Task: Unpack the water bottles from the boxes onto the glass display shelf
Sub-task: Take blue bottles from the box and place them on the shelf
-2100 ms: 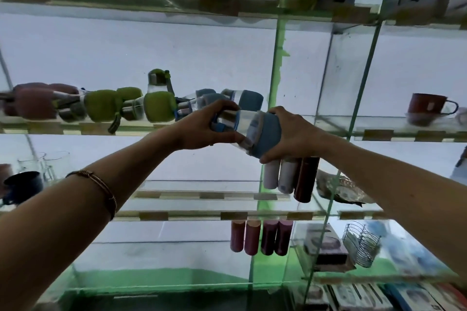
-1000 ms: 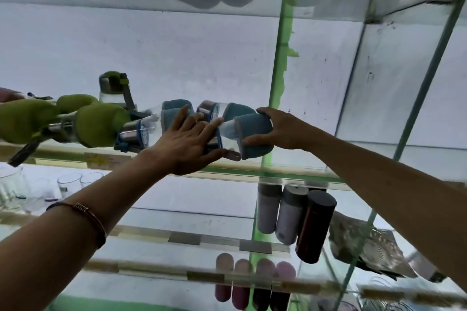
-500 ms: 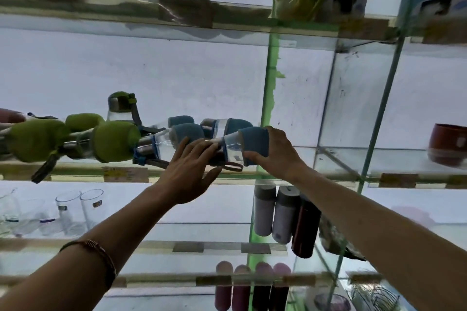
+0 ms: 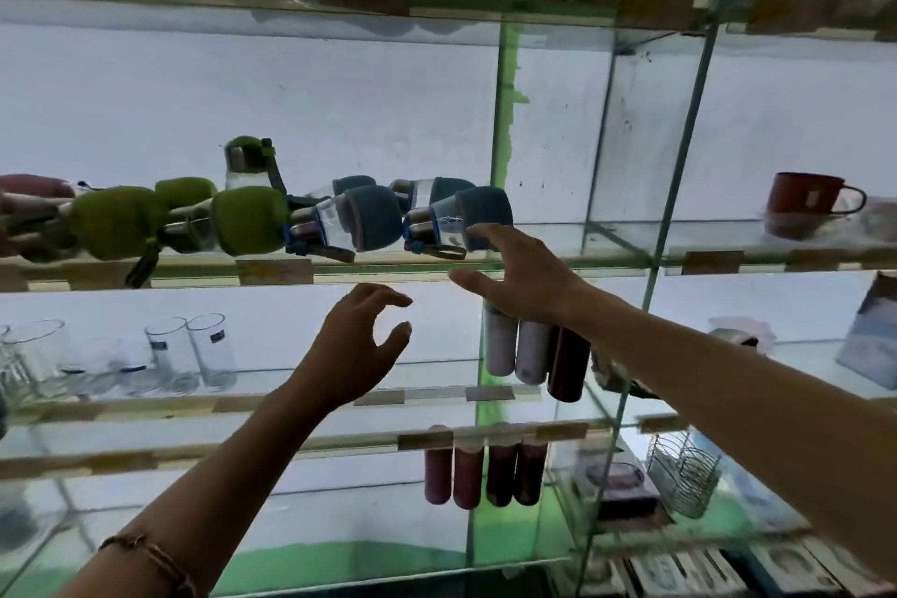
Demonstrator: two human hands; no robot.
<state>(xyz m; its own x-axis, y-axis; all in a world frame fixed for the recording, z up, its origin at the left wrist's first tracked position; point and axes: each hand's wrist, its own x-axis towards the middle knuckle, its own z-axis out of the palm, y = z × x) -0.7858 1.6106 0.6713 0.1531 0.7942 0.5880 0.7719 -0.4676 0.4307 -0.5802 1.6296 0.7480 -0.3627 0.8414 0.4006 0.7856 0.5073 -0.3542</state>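
below shelf (image 4: 388,268), both hands (image 4: 349,354) open

glass shelves, stocked tier by tier

the glass display shelf (image 4: 388,266) carries water bottles lying on their sides: green-sleeved bottles (image 4: 247,221) to the left, blue-sleeved bottles (image 4: 373,219) beside them, the end blue bottle (image 4: 466,219) nearest the green upright. one green-capped bottle (image 4: 250,163) stands upright behind. in the next bay on the same level sits a red mug (image 4: 808,204). the shelf below (image 4: 291,401) holds clear drinking glasses (image 4: 204,352) and three upright flasks (image 4: 531,354), white and maroon. lower still stand four maroon tumblers (image 4: 480,471) and a wire rack (image 4: 682,473).
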